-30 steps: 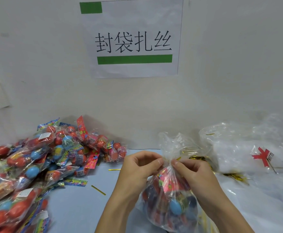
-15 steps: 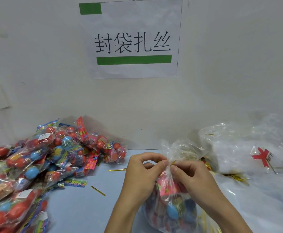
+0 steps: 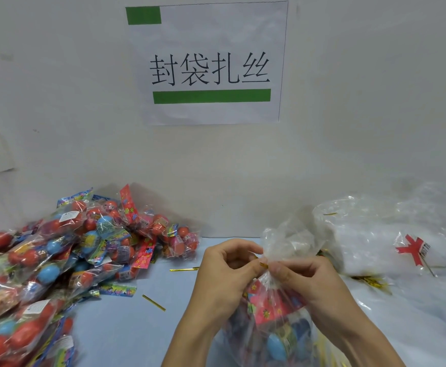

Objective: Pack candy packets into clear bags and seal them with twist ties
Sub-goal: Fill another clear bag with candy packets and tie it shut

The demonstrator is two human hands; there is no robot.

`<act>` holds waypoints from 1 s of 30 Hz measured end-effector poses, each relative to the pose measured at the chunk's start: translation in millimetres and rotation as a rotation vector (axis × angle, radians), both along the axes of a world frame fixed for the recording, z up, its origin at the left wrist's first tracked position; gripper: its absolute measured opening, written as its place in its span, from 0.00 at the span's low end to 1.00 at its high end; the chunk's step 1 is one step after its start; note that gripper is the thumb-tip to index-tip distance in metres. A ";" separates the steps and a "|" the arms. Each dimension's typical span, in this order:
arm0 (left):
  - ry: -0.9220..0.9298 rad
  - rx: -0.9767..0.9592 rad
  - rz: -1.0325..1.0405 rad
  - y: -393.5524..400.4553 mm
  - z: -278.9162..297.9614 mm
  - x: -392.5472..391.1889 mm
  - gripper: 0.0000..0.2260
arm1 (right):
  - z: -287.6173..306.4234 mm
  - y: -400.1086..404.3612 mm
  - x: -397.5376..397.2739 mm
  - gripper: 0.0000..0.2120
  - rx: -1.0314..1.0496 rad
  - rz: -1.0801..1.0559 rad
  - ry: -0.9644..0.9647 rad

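A clear bag (image 3: 275, 332) filled with red and blue candy packets stands at the front centre, its gathered neck pinched between both hands. A gold twist tie (image 3: 263, 265) shows at the neck between my fingertips. My left hand (image 3: 226, 276) grips the tie end and neck from the left. From the right, my right hand (image 3: 306, 282) pinches the neck and tie. The bag's loose top (image 3: 290, 239) flares above my fingers.
A large heap of candy packets (image 3: 57, 263) covers the left of the pale blue table (image 3: 137, 337). Loose gold twist ties (image 3: 153, 302) lie between heap and hands. A pack of clear bags (image 3: 391, 239) and more gold ties (image 3: 370, 280) sit at right. A paper sign (image 3: 208, 62) hangs on the wall.
The bag's top has twisted and shifted slightly right. My fingers have worked around the neck, and the gold tie now shows between them.
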State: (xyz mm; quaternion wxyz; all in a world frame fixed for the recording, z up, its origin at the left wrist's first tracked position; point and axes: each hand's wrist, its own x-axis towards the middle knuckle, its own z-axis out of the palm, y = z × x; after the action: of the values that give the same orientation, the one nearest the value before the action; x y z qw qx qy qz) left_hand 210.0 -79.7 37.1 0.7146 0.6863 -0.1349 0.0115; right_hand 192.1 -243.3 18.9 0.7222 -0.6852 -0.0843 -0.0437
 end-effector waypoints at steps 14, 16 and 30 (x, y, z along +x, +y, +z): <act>0.065 0.025 -0.050 5.1 2.3 -1.1 0.08 | 11.6 3.7 -7.9 0.13 -0.122 -0.115 -0.007; 0.068 0.068 -0.074 6.0 4.5 -0.9 0.08 | 13.7 3.8 -8.8 0.08 -0.136 -0.096 -0.048; -0.218 0.256 0.083 -4.5 4.1 -2.6 0.09 | 12.9 3.6 -4.9 0.09 -0.094 -0.171 0.037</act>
State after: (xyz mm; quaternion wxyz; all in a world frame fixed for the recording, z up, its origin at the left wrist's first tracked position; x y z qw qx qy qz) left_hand 207.4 -84.2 41.2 0.6013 0.7714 -0.1835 0.0980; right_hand 187.2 -239.7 31.8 0.6843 -0.7237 -0.0138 -0.0886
